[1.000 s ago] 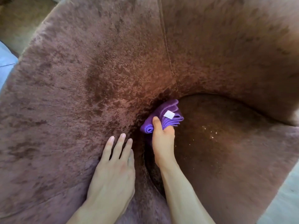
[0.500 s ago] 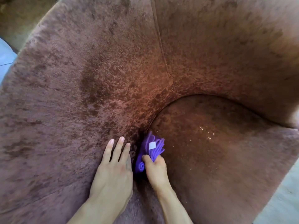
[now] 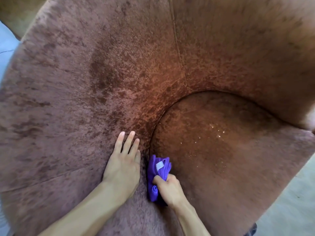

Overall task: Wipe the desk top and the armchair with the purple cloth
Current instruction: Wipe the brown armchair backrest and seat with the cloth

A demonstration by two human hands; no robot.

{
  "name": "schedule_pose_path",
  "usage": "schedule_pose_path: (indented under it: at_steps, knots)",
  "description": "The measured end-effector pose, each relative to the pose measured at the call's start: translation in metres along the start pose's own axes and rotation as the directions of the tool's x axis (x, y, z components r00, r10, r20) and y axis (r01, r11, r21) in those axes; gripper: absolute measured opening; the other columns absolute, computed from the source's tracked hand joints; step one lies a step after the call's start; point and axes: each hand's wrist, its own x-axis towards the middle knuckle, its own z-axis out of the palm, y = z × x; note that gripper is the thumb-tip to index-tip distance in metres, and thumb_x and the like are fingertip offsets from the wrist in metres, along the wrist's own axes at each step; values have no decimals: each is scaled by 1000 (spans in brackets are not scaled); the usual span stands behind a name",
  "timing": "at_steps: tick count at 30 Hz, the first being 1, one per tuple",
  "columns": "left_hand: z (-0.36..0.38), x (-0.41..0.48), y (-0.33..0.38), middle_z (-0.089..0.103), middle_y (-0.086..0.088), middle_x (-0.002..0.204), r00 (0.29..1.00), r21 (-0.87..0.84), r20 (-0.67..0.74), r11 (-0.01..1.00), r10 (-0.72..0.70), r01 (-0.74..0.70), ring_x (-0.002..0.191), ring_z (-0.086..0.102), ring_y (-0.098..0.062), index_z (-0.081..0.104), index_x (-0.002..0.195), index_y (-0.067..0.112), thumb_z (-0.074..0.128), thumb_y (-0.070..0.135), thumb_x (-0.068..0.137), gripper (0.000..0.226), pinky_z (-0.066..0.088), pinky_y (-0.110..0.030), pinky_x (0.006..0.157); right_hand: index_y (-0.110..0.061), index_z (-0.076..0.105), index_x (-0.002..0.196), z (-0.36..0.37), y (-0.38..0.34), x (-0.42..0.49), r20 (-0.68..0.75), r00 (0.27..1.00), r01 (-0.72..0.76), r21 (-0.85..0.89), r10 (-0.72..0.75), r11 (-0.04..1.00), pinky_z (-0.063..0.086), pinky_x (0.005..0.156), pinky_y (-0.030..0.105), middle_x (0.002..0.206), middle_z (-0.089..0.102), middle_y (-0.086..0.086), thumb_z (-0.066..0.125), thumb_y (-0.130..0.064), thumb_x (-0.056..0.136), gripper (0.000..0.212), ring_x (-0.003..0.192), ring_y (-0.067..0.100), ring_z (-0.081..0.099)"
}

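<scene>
Head view: brown crushed-velvet round armchair (image 3: 85, 82) fills the frame, curved backrest wrapping a round seat cushion (image 3: 221, 159) with small glinting specks on it. Left hand (image 3: 122, 166) lies flat on the inner side wall, fingers straight and together, palm down, holding nothing. Right hand (image 3: 167, 188) has fingers curled tight round a bunched purple microfibre cloth (image 3: 157, 172) with a small white tag. Cloth sits in the crease between side wall and seat cushion, just beside the left hand, touching the upholstery. Pale floor (image 3: 289, 193) shows at lower right, a pale patch at far left edge.
</scene>
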Motion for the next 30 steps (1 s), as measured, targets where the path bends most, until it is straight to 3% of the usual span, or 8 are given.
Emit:
schedule_pose_path:
  at_steps: [5,10,13,18,22,25,28,30]
  knots:
    - [2,-4,2,-13,-24,166,1000,6,3,1000,18,-18,148,-25,-52,9,161,7,18,36,105,64,-22,-70,112,-19,58,60,2,4,-10,-39,999,16,-38,-17,999,47,67,32,60,61,-6,58,-38,76,25,61,12,56]
    - [3,-12,8,-5,-22,168,1000,-65,19,998,18,-17,151,-18,-49,12,161,8,17,34,106,61,-17,-67,116,-23,57,54,-9,4,-26,70,998,12,-93,-6,996,46,64,30,59,60,-9,58,-40,68,22,60,12,53]
    - [4,-16,24,0,-21,169,997,-170,63,985,35,-23,153,-12,-47,14,161,8,19,33,106,61,-13,-67,118,-19,56,58,-15,14,-38,24,999,31,-171,-28,985,45,64,31,61,60,-5,57,-39,74,26,61,13,54]
    - [4,-14,82,7,-15,170,981,-424,171,906,97,-16,156,-4,-38,9,162,12,31,34,103,67,-8,-61,122,-20,54,58,-36,25,-51,114,993,67,-295,-35,953,47,66,36,58,57,-5,50,-43,68,26,59,16,50]
    - [-9,7,110,18,-6,169,999,-703,24,710,-35,42,157,10,-29,-10,162,21,36,32,101,77,6,-51,126,-18,59,77,-70,30,-51,-174,948,175,-409,-265,896,51,75,41,87,62,-4,48,-45,74,29,81,26,62]
    - [-21,39,112,19,-2,169,976,-800,-87,598,-202,53,156,15,-26,-9,162,22,37,33,102,77,14,-46,126,-15,66,100,-111,11,-38,-492,763,203,-436,-420,877,46,78,36,113,59,4,61,-32,86,22,94,33,61]
    - [-22,81,101,9,-1,171,964,-822,-59,560,-260,101,157,8,-26,-2,163,23,38,27,102,73,12,-46,127,-2,65,107,-170,-14,-11,-667,593,101,-496,-452,863,44,81,42,124,52,19,64,-30,90,33,96,46,59]
    - [-18,106,95,2,-1,172,960,-815,-21,560,-280,146,158,4,-27,-1,163,19,38,23,101,73,11,-47,127,-1,64,109,-203,-19,12,-676,609,-44,-551,-415,833,46,84,45,122,50,22,60,-35,92,38,96,49,59]
